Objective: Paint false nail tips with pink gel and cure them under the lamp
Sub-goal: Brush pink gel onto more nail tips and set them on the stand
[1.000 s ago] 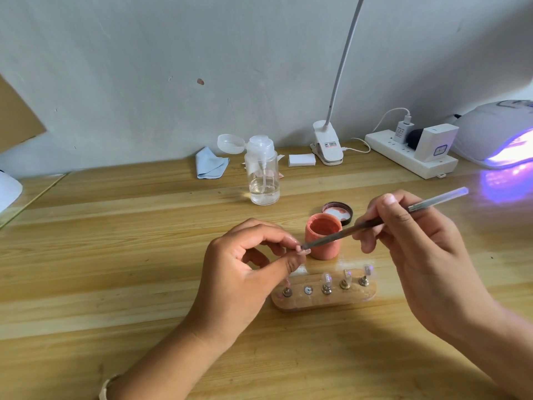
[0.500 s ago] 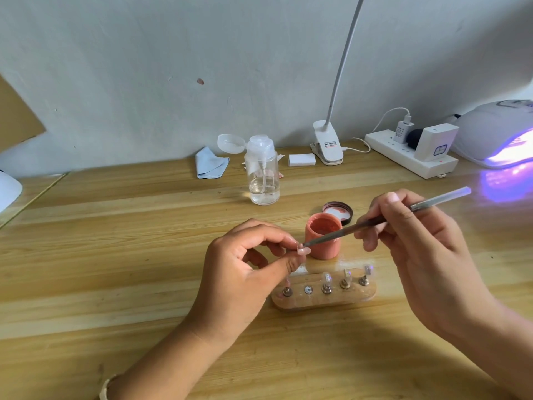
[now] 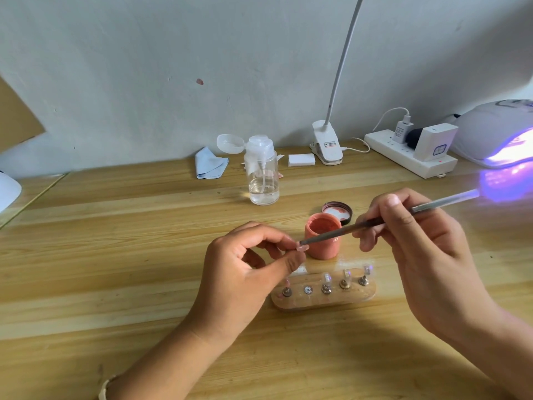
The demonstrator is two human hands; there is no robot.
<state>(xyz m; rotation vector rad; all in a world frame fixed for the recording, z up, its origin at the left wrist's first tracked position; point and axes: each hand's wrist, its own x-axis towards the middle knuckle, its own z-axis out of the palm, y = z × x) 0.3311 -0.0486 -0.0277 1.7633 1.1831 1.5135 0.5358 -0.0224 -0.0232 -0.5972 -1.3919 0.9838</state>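
Note:
My left hand [image 3: 245, 267] pinches a small pink-coated nail tip [image 3: 302, 248] between thumb and forefinger. My right hand [image 3: 418, 255] grips a thin metal-handled brush [image 3: 375, 223], whose tip touches that nail tip. Just behind stands the open pink gel jar [image 3: 323, 241], with its dark lid [image 3: 337, 210] lying beyond it. A wooden holder [image 3: 323, 297] in front carries several pegs, three with clear nail tips [image 3: 326, 280] and one at the left with a pink one. The curing lamp [image 3: 501, 134] glows violet at the far right.
A clear pump bottle [image 3: 262, 174] with its cap flipped open stands mid-desk. A blue cloth [image 3: 209, 164], white pads [image 3: 301, 160], a clip lamp base [image 3: 327, 145] and a power strip [image 3: 409, 157] with chargers line the wall. A white object [image 3: 8, 192] sits at the left edge.
The brush tip has shifted slightly across the nail tip held in my left hand; my right hand has moved a little upward. Everything else on the desk is unmoved.

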